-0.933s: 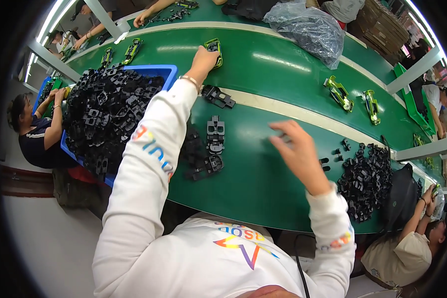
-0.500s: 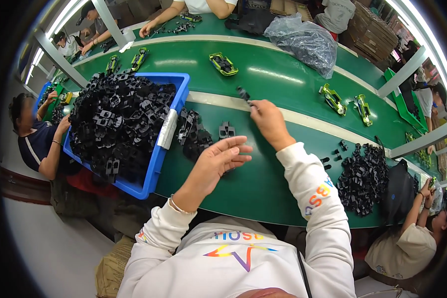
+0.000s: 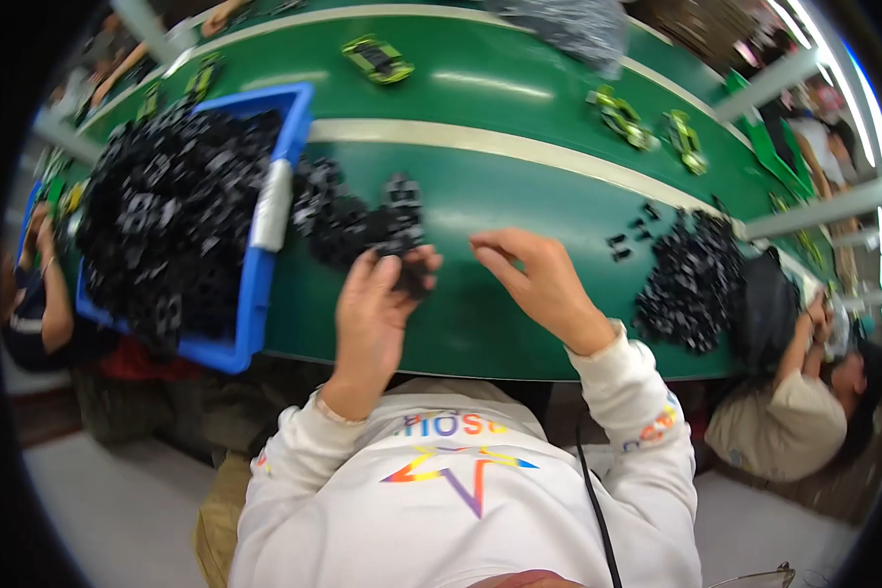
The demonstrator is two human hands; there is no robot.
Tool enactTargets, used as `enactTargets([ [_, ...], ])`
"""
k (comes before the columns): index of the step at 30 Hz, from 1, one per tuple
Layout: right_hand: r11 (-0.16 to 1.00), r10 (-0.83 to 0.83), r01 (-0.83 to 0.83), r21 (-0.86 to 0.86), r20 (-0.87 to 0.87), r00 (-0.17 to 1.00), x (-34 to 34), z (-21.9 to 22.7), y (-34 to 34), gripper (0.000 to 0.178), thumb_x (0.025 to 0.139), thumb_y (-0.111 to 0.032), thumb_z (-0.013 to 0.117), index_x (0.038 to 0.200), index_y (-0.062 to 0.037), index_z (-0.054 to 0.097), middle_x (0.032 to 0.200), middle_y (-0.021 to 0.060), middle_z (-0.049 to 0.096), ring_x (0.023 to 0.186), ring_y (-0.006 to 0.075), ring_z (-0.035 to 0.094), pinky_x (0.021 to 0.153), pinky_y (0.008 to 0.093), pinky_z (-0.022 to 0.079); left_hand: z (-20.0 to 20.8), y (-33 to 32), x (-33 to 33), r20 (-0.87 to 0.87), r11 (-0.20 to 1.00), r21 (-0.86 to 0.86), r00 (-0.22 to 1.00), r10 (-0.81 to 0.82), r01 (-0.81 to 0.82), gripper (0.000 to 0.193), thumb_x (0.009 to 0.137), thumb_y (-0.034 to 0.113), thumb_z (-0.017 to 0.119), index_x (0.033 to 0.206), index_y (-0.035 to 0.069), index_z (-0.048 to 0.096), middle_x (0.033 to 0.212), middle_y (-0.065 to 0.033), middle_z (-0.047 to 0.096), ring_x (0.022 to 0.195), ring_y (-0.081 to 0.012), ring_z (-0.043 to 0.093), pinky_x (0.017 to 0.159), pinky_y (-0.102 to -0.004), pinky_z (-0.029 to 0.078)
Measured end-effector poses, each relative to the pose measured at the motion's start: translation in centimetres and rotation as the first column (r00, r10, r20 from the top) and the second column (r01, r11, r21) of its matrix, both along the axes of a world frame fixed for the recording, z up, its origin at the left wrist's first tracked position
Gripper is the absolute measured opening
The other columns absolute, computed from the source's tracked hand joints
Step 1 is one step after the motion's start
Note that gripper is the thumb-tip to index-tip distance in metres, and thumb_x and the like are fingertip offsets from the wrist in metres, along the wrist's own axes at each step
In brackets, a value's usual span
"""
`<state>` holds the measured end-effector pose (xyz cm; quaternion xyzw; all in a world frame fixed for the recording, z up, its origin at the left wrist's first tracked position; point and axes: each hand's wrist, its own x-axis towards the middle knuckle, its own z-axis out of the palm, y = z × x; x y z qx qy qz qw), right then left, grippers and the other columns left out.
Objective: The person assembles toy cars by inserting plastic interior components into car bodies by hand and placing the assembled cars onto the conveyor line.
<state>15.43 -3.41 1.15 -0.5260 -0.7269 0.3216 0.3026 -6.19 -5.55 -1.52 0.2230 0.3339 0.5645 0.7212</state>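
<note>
My left hand is closed on a small black plastic part, which is blurred and partly covered by the fingers. It is at the near side of a loose heap of black plastic parts on the green table. To its right, my right hand hovers over bare tabletop, its thumb and index finger pointing left and slightly apart. Nothing shows between those fingers. Beyond the left hand, several black parts lie at the heap's right end.
A blue bin piled with black parts stands left. Small black pieces are heaped right, beside a black bag. Past a pale strip, a green-yellow toy car body and two others lie on green surface. Co-workers sit at both sides.
My right hand has drawn back from the pale strip, and the dark piece it held no longer shows there. My left hand has gone from open to holding a black part. The view has shifted.
</note>
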Motion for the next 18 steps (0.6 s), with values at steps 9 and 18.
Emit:
enactTargets([
  [9, 0.785, -0.615, 0.477, 0.396, 0.403, 0.678, 17.2, -2.7, 13.2, 0.062, 0.079, -0.027, 0.077, 0.134, -0.0075, 0.057, 0.135, 0.0171, 0.056, 0.122, 0.0382, 0.052, 0.103, 0.0456, 0.043, -2.0, 1.7, 3.7, -0.426, 0.923, 0.115, 0.858, -0.288, 0.367, 0.041, 0.097, 0.012, 0.06, 0.136, 0.0, 0.053, 0.114, -0.0019, 0.064, 0.099, -0.0071, 0.059, 0.085, -0.0214, 0.047],
  [18, 0.778, -0.607, 0.582, 0.235, 0.52, 0.601, 22.2, -5.7, 20.4, 0.077, 0.073, -0.045, 0.081, 0.133, -0.0028, 0.058, 0.122, 0.0216, 0.064, 0.114, 0.0384, 0.061, 0.094, 0.046, 0.05, -1.8, 4.8, 5.4, -0.069, 0.94, -0.054, 0.938, -0.339, 0.336, 0.044, 0.098, 0.012, 0.057, 0.139, 0.0, 0.046, 0.123, -0.0096, 0.06, 0.111, -0.0203, 0.061, 0.097, -0.0336, 0.048],
])
